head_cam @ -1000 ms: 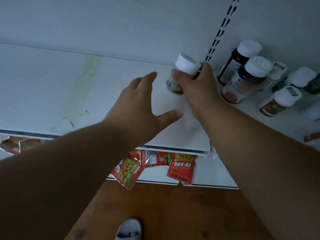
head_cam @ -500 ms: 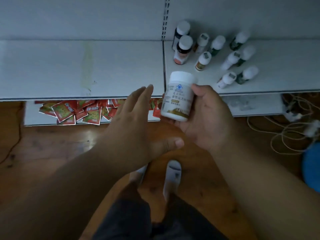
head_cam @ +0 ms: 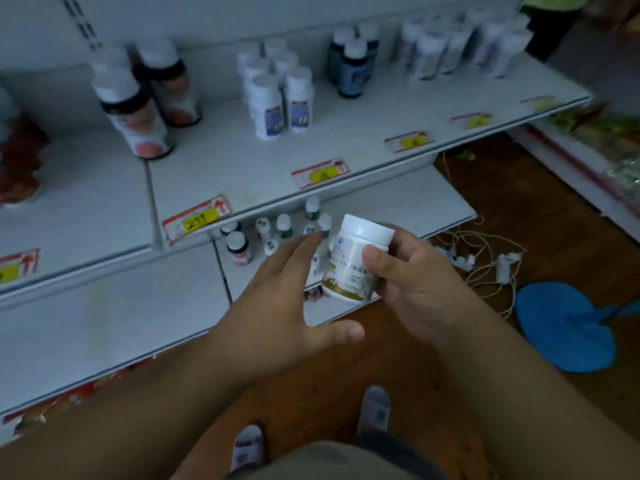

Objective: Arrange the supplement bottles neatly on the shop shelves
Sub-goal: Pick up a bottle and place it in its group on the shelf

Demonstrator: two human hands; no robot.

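We judge the main risk to be the white jar (head_cam: 356,261) slipping: our right hand (head_cam: 412,282) holds it in mid-air over the floor, in front of the lower shelf (head_cam: 398,206), tilted with its cap leaning up and to the right, and the grip shows as a thumb across the label with the other fingers wrapped behind, so a loose hold could let it drop. A second risk, as we see it, lies on the upper shelf (head_cam: 242,168), where the bottles already stand in close groups: two dark bottles (head_cam: 145,98) at the left, a cluster of white bottles (head_cam: 277,95) in the middle, blue bottles (head_cam: 351,60) and more pale ones farther right; setting the jar in carelessly could knock a neighbour over. The view is blurred and dim, which would make judging a gap harder. The small bottles (head_cam: 273,233) on the lower shelf stand loosely scattered, and a reach past them could tip one. Our left hand (head_cam: 277,306) is spread, fingers straight and thumb out, holding nothing; its fingertips point toward the jar and lie just beside it, though we cannot tell whether they touch. Our right hand is closed around the jar, grasping it firmly enough to carry.
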